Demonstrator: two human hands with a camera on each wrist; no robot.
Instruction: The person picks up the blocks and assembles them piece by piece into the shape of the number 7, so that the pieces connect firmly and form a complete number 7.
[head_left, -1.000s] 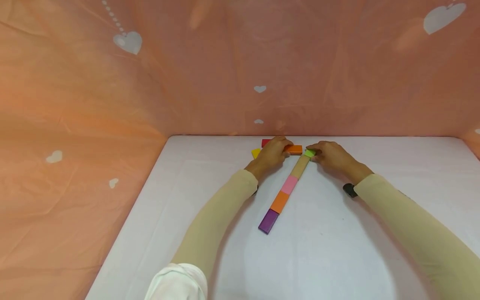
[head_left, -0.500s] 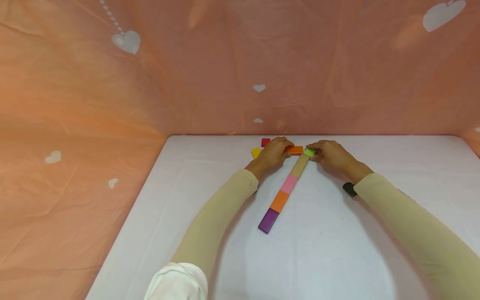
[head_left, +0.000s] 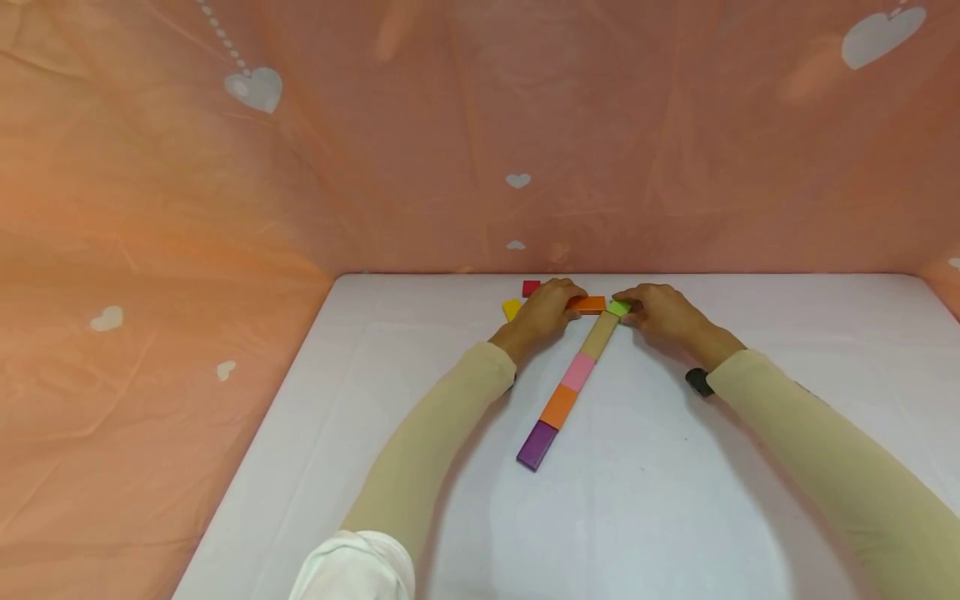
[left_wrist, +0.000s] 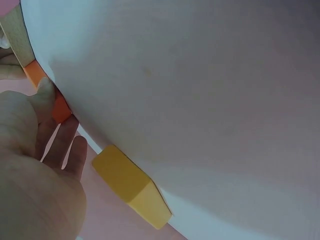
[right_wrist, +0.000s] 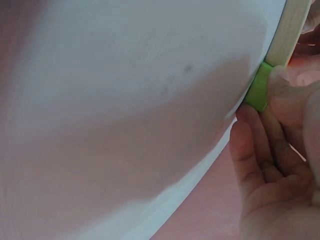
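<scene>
A slanting row of flat blocks lies on the white table: a purple block (head_left: 537, 446) nearest, then an orange block (head_left: 559, 407), a pink block (head_left: 578, 372) and a plain wooden block (head_left: 601, 336). At the row's far end my right hand (head_left: 663, 315) pinches a light green block (head_left: 618, 307), thumb on one side in the right wrist view. My left hand (head_left: 546, 310) grips a second orange block (head_left: 592, 305) between thumb and fingers, its free end beside the far end of the wooden block. In the left wrist view the thumb lies across this orange block (left_wrist: 61, 109).
Left of my left hand lie a yellow block (head_left: 512, 308) and, farther back, a red block (head_left: 531, 288). The white table (head_left: 420, 317) ends close behind them at an orange-pink cloth (head_left: 420, 167) printed with hearts.
Both hands stay nearly in place with their blocks. The red block, partly covered by the left hand one second ago, now shows apart from it.
</scene>
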